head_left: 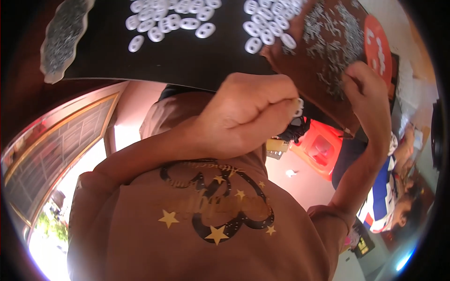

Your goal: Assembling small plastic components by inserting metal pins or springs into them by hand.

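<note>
So the left hand (243, 117) is balled up into a fist right in the middle of the shot, and it's pinching one small white oval piece (298, 107) between thumb and fingers; you can just see it poking out at the right edge of the fist. The right hand (368, 98) is over on the right, fingers curled and resting on a brown tray (323, 42) that's covered in tiny silvery metal bits (333, 37). Can't really tell if it's actually got any of them pinched or is just touching the pile.

Above the fist there's a black table (178, 56) with a bunch more of those white oval pieces (173, 18) scattered in two loose groups. Far left on the table sits a scalloped tray (63, 37) with more silvery bits. An orange-red disc (378, 47) sits just past the brown tray, and a red plastic stool (318, 147) shows underneath.
</note>
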{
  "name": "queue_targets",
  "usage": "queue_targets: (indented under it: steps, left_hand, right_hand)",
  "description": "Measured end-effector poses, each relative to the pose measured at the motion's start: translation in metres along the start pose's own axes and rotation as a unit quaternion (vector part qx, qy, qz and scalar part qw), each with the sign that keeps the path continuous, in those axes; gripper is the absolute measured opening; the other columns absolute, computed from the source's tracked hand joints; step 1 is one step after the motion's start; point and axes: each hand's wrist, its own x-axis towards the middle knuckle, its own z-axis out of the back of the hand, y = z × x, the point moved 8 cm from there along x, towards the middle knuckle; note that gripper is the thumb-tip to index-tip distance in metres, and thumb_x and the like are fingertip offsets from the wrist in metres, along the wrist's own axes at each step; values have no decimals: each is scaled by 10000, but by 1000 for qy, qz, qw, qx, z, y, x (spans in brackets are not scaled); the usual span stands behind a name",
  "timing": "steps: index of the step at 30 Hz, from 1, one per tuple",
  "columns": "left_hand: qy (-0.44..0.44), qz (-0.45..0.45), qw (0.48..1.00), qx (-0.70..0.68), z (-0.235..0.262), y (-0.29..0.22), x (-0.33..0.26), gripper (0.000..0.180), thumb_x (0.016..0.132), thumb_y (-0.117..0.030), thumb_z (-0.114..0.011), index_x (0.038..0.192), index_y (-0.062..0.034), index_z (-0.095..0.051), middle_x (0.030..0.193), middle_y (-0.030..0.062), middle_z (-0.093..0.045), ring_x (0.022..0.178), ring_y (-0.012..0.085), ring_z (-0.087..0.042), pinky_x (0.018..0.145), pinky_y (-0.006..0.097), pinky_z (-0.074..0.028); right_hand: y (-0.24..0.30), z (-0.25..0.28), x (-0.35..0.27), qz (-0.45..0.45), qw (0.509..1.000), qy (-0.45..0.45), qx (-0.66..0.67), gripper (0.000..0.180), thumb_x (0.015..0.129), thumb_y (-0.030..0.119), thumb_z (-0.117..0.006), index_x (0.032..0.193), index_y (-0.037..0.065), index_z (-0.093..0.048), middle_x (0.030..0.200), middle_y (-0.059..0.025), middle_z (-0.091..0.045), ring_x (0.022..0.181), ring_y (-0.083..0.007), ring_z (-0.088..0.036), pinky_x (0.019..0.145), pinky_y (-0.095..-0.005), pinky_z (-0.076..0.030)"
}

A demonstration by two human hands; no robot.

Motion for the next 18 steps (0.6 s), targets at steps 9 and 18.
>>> queue_targets:
  steps: [9,18]
  left_hand:
    - [-85,50,989,-115,20,9,1,236,949,-131,-454,1010,23,-622,705,10,-554,624,52,-453,595,206,-373]
    - [-113,107,964,-217,25,14,-3,264,944,-169,-466,1036,21,-625,713,24,-559,647,81,-491,604,206,-378]
  right_hand:
    - [98,-7,0,154,970,-75,170,143,748,-98,-616,816,6,-545,689,-49,-473,550,-92,-437,479,-213,-338]
    - [108,-13,2,183,970,-105,117,217,770,-74,-606,967,18,-594,785,-91,-506,597,-210,-566,525,-290,-456]
